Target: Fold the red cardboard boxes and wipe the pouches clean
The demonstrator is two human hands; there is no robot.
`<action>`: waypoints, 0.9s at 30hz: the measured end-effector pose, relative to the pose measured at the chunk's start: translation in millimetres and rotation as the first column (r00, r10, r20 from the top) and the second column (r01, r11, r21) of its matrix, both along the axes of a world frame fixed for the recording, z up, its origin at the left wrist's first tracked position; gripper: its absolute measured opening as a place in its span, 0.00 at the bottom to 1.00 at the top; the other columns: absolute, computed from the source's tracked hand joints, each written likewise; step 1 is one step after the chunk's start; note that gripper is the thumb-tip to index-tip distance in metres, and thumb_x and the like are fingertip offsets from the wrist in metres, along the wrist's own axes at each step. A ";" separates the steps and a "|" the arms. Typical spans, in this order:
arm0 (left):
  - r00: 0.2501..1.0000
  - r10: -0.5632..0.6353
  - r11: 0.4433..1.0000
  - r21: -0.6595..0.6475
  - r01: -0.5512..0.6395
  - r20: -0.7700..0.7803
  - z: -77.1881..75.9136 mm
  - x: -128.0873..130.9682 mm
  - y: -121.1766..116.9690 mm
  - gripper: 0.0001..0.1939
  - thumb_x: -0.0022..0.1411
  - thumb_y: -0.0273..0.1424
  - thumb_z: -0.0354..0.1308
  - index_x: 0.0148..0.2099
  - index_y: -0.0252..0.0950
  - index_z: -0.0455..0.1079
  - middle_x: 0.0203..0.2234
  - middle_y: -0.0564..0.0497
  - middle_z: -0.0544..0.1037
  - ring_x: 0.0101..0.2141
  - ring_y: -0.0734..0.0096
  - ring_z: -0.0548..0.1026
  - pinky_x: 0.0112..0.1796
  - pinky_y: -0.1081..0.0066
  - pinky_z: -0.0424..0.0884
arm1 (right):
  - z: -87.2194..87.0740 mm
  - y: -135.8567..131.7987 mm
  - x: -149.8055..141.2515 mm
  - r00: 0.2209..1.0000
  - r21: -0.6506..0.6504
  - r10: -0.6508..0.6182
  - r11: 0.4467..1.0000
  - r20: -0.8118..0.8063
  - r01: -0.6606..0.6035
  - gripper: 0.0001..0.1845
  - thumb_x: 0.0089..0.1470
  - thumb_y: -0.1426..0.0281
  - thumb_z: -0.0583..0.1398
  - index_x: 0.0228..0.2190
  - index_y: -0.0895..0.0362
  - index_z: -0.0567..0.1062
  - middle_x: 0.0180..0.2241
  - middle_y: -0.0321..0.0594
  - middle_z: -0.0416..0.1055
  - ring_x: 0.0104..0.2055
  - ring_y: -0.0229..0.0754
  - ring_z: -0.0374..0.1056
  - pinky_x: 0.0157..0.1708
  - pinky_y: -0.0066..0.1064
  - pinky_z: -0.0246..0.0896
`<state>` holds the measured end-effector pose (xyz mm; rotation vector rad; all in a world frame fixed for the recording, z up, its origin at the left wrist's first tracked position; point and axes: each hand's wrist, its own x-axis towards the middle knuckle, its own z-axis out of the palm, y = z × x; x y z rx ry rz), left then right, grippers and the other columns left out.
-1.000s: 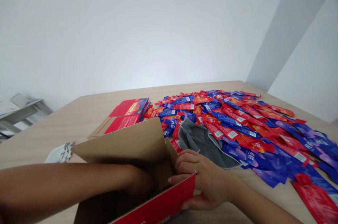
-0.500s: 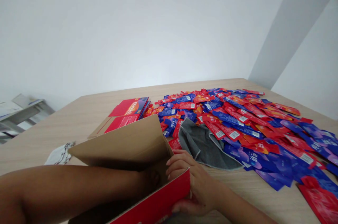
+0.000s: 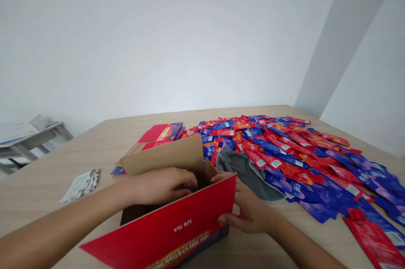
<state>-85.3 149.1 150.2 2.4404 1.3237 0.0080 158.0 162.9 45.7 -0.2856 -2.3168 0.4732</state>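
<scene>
Open red cardboard box [image 3: 171,229]: pinched at one corner by the right hand [image 3: 248,209].
Left hand [image 3: 167,184]: partly hidden inside; grip cannot be told.

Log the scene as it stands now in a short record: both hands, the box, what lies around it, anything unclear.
left hand: in the box's mouth, fingers curled down
right hand: at the box's right end, fingers over the edge, thumb outside
box: open red cardboard box, flaps up, brown inside
right of box: grey cloth, partly beside a spread heap of red and blue sachets
behind box: flattened red cartons
left of box: folded white cloth item
surface: pale wooden table
unclear: box contents; left hand's grip
</scene>
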 end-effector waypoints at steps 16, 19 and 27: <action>0.484 0.545 0.765 -0.169 -0.622 0.685 -45.5 -105.1 -26.2 0.23 0.49 0.48 0.58 0.43 0.38 0.68 0.38 0.48 0.77 0.41 0.56 0.74 0.43 0.62 0.70 | 15.2 -13.9 5.4 0.994 -0.080 -0.042 0.996 0.099 0.050 0.23 0.55 0.64 0.58 0.52 0.52 0.64 0.55 0.46 0.62 0.62 0.48 0.47 0.57 0.47 0.49; 0.487 0.559 0.752 -0.164 -0.638 0.672 -47.3 -100.0 -22.2 0.20 0.49 0.47 0.59 0.39 0.38 0.69 0.32 0.49 0.78 0.37 0.57 0.74 0.40 0.64 0.71 | 30.4 -17.1 0.4 0.997 -0.158 -0.033 0.987 -0.070 0.022 0.16 0.56 0.67 0.56 0.48 0.54 0.67 0.46 0.45 0.70 0.55 0.46 0.59 0.56 0.46 0.51; 0.280 0.645 0.635 -0.295 -0.714 0.711 -63.3 -104.4 -5.4 0.25 0.47 0.40 0.62 0.45 0.37 0.62 0.25 0.52 0.76 0.24 0.67 0.74 0.21 0.72 0.68 | 42.9 -26.2 4.2 0.988 -0.038 0.145 0.988 -0.052 -0.147 0.15 0.62 0.64 0.49 0.48 0.49 0.68 0.40 0.38 0.75 0.51 0.41 0.64 0.57 0.45 0.49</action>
